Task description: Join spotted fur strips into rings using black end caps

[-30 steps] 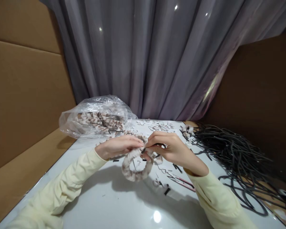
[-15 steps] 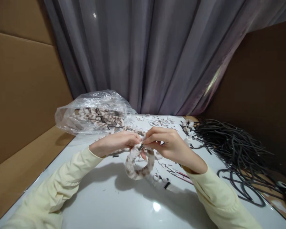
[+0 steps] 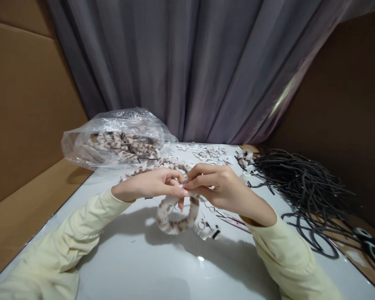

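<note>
A fluffy white-and-brown ring, like a plush hair tie [image 3: 176, 227], hangs from my fingers above the white table. My left hand [image 3: 158, 183] pinches its upper edge, thumb on top and a fingertip showing through the ring. From the other side my right hand [image 3: 214, 183] closes thumb and fingers on the same spot, the fingertips of both hands nearly touching. What lies right between the fingertips is mostly hidden. Behind the hands runs a long fluffy strip [image 3: 140, 168] in the same pattern.
A clear plastic bag [image 3: 81, 143] of fluffy strips stands at the back left. Black cords [image 3: 300, 187] are heaped on the right, near black-handled scissors [image 3: 373, 246]. Pink-handled snips [image 3: 236, 223] and scraps [image 3: 208, 231] lie right of the ring. A grey curtain [image 3: 175, 62] hangs behind.
My left thumb has come forward over the join in the ring, where a dark end showed before and is now covered. The whole view has shifted slightly.
</note>
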Demonstrator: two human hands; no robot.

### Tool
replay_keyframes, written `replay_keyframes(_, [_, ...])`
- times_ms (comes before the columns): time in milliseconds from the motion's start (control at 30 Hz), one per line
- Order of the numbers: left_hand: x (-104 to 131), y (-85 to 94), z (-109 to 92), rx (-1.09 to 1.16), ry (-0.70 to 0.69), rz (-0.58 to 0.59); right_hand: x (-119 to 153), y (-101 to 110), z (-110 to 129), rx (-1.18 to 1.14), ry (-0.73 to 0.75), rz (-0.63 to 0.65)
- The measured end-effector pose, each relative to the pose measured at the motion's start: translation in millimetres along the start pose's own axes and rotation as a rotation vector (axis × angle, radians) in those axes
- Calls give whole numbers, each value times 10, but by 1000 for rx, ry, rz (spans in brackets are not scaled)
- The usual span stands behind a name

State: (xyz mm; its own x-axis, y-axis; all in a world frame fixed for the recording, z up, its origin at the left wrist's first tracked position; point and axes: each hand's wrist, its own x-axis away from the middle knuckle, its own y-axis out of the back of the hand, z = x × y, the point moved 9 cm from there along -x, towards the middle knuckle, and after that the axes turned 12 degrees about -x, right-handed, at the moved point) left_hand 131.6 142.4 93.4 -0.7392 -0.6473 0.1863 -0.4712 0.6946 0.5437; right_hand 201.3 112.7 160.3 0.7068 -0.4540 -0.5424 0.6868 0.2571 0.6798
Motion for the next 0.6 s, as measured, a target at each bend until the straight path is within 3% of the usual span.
replay_keyframes(233, [11, 56, -34, -134, -36, -59, 20, 20, -29, 51, 13, 28])
replay_keyframes(433, [28, 85, -54, -61, -43, -101, 6, 64, 4, 72, 24, 22])
replay_keyframes(600, [5, 56, 45, 34, 32, -80, 4, 87, 12, 66, 12, 0])
